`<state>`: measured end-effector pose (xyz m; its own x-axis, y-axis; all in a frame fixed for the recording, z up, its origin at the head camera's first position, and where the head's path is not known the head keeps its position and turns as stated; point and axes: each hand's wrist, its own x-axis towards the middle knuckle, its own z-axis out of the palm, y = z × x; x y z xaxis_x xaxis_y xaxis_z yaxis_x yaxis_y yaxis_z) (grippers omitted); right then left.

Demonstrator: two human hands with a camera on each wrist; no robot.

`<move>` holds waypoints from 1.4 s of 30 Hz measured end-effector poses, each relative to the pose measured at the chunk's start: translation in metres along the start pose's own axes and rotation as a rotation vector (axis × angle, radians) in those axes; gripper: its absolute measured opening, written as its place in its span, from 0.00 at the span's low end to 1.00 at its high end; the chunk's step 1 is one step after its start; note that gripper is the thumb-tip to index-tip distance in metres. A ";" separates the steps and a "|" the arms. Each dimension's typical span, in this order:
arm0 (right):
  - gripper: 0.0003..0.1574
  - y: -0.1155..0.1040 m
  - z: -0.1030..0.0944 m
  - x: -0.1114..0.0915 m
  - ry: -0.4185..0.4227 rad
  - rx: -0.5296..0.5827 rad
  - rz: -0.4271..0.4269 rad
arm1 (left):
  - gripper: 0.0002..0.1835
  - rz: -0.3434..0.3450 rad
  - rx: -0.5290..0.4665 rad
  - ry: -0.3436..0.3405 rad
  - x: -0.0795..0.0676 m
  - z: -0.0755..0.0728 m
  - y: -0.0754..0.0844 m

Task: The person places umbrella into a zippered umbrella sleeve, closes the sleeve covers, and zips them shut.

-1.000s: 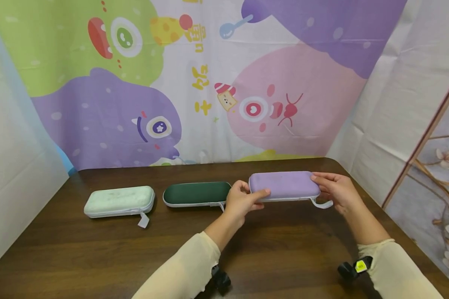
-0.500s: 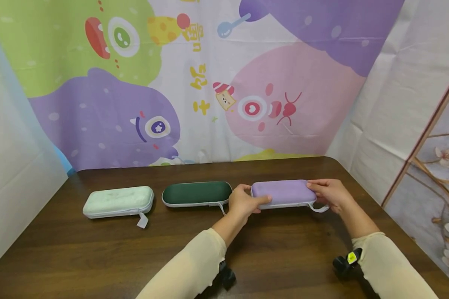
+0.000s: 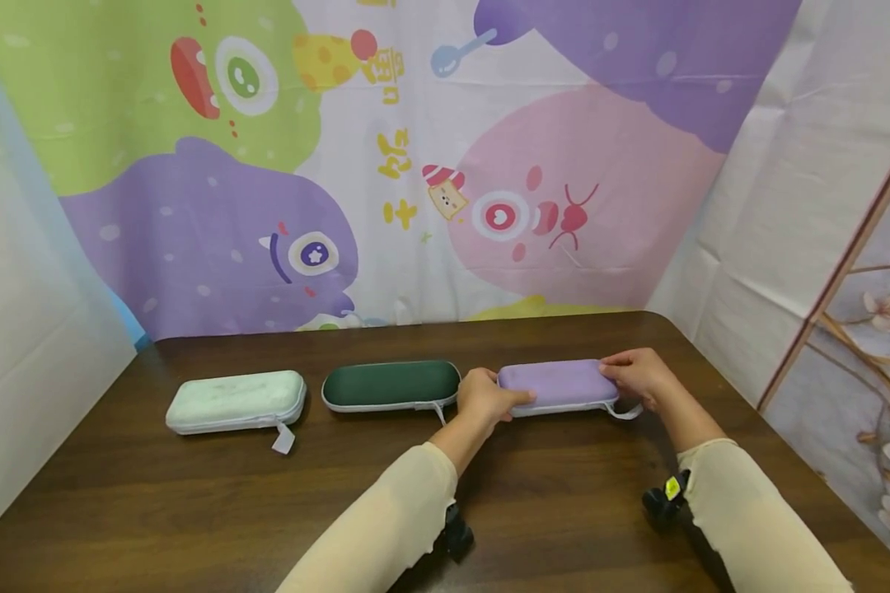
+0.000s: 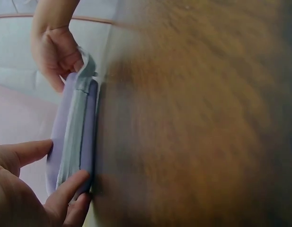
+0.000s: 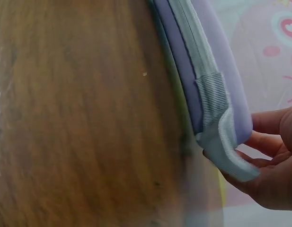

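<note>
A purple zippered case (image 3: 559,384) with a pale grey zip band and a loop strap (image 5: 226,142) lies at the right of the table. My left hand (image 3: 482,399) grips its left end, thumb on the top and fingers at the side, as the left wrist view shows. At the other end my right hand (image 3: 641,377) holds the corner between thumb and fingers, beside the strap. Just left of my left hand is a dark green zippered case (image 3: 389,385). Farther left lies a pale mint case (image 3: 236,400) with a grey tab.
All three cases stand in a row on the dark brown wooden table (image 3: 267,511). A curtain with cartoon monsters (image 3: 408,272) hangs behind the far edge. White cloth borders the left and right sides.
Both hands have lowered the purple case from above the table to its surface, beside the green case. In the last half second my right hand has shifted slightly left.
</note>
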<state>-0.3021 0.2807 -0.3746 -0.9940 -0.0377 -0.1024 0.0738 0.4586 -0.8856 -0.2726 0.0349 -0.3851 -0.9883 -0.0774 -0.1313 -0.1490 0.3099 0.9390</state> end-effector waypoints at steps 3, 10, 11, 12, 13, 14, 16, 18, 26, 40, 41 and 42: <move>0.24 0.003 0.002 0.002 0.000 -0.032 0.000 | 0.34 0.001 0.018 -0.002 0.001 0.002 0.000; 0.24 0.001 0.000 0.003 -0.007 -0.077 0.020 | 0.27 0.017 0.010 -0.030 0.002 0.004 0.001; 0.24 0.000 0.000 0.002 -0.010 -0.094 0.015 | 0.25 0.020 0.015 -0.034 0.001 0.003 0.001; 0.24 0.000 0.001 0.002 -0.007 -0.113 0.009 | 0.23 0.022 0.025 -0.037 0.001 0.003 0.001; 0.24 -0.001 0.001 0.001 -0.003 -0.140 -0.002 | 0.21 0.026 0.036 -0.041 0.001 0.003 0.000; 0.23 -0.001 0.001 0.001 0.003 -0.173 -0.015 | 0.19 0.030 0.046 -0.045 0.000 0.002 0.000; 0.22 -0.003 0.002 0.000 0.019 -0.264 -0.056 | 0.17 0.039 0.062 -0.053 -0.001 0.001 -0.001; 0.21 -0.005 0.003 -0.001 0.044 -0.379 -0.112 | 0.16 0.055 0.091 -0.057 -0.002 0.000 -0.002; 0.22 -0.019 0.008 -0.007 0.153 -0.645 -0.310 | 0.20 0.150 0.225 -0.049 -0.003 -0.009 -0.001; 0.08 -0.035 0.027 -0.046 0.456 -0.535 -0.743 | 0.10 0.566 0.316 -0.179 -0.020 -0.058 0.007; 0.08 -0.036 0.028 -0.049 0.459 -0.542 -0.779 | 0.09 0.615 0.340 -0.168 -0.023 -0.064 0.008; 0.08 -0.038 0.029 -0.053 0.458 -0.546 -0.813 | 0.09 0.656 0.362 -0.152 -0.025 -0.070 0.009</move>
<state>-0.2499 0.2395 -0.3491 -0.6729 -0.2261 0.7043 -0.5547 0.7841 -0.2782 -0.2468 -0.0265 -0.3516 -0.8677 0.3530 0.3501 0.4945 0.5404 0.6807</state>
